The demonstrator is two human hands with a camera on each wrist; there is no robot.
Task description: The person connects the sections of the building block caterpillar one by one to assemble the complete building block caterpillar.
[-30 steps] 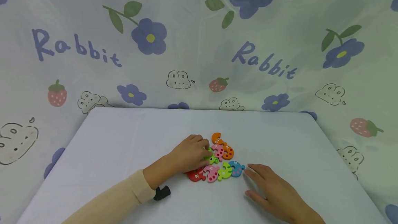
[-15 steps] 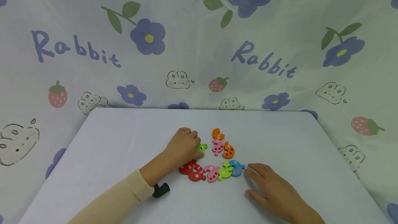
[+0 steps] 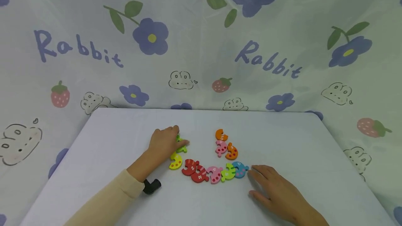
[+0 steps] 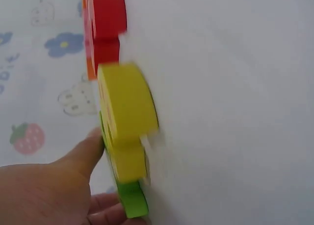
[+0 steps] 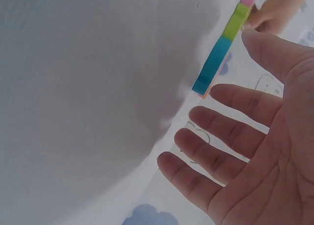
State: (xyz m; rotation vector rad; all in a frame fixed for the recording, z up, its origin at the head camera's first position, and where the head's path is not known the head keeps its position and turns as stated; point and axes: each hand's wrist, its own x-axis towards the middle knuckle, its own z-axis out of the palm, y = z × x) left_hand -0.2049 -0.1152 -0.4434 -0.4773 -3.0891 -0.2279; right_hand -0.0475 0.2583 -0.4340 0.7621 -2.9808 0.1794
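My left hand (image 3: 161,145) holds a green puzzle piece with a printed eye (image 3: 182,147), thumb on one side and fingers on the other. Right beside it lies a yellow spotted puzzle piece (image 3: 176,162), partly under the hand in the head view. To its right a curved row lies flat: a red piece numbered 2 (image 3: 189,168), a red piece numbered 8 (image 3: 198,176), a pink piece (image 3: 213,175), a lime piece (image 3: 229,173) and a blue piece (image 3: 240,170). My right hand (image 3: 276,193), fingers relaxed and spread, holds nothing beside the blue piece's right end.
Behind the row lie an orange piece numbered 10 (image 3: 220,135), a pink spotted piece (image 3: 221,148) and an orange spotted piece (image 3: 231,152). A black device (image 3: 152,186) sits at my left wrist. The white table (image 3: 282,135) ends at a printed curtain (image 3: 201,44).
My left hand has moved left with the green piece, away from the pink and orange pieces. The red and yellow pieces have come into view. My right hand has stayed put.
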